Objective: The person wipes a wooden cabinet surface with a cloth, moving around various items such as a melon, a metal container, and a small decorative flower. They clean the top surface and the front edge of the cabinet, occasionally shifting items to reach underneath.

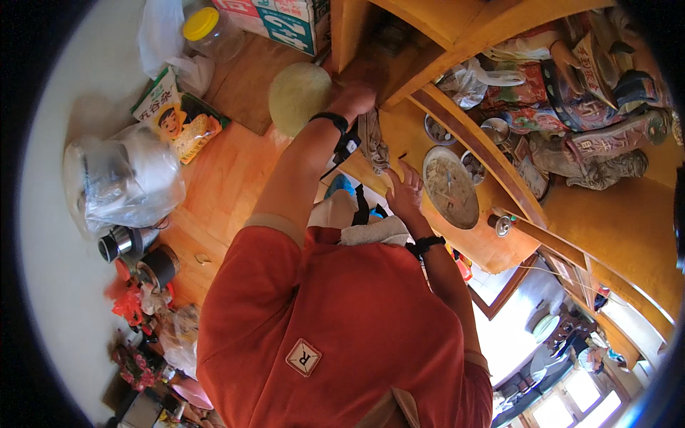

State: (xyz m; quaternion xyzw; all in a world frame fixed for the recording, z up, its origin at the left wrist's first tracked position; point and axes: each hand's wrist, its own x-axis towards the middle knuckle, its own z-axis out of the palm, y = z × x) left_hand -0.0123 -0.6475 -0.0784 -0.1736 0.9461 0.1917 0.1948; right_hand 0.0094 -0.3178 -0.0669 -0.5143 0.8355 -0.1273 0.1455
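Observation:
My left hand (354, 101) reaches to the mouth of a wooden cabinet compartment (393, 51), beside a round, pale yellow-green melon-like thing (299, 99). Its fingers are blurred and partly hidden, so its grip is unclear. A crumpled grey-brown cloth (373, 142) hangs just below that hand; I cannot tell if the two touch. My right hand (405, 188) has its fingers spread and nothing in them, over the edge of the yellow wooden altar top. Close to its right is a round burner (450, 187) of ash with incense stubs.
Small bowls (440, 130) and a lidded metal cup (502, 224) stand near the burner. Carved figures (594, 139) fill the shelf at right. To the left, the wooden surface (241, 160) holds a food packet (179, 120), a yellow-lidded jar (211, 32) and a plastic-wrapped appliance (126, 179).

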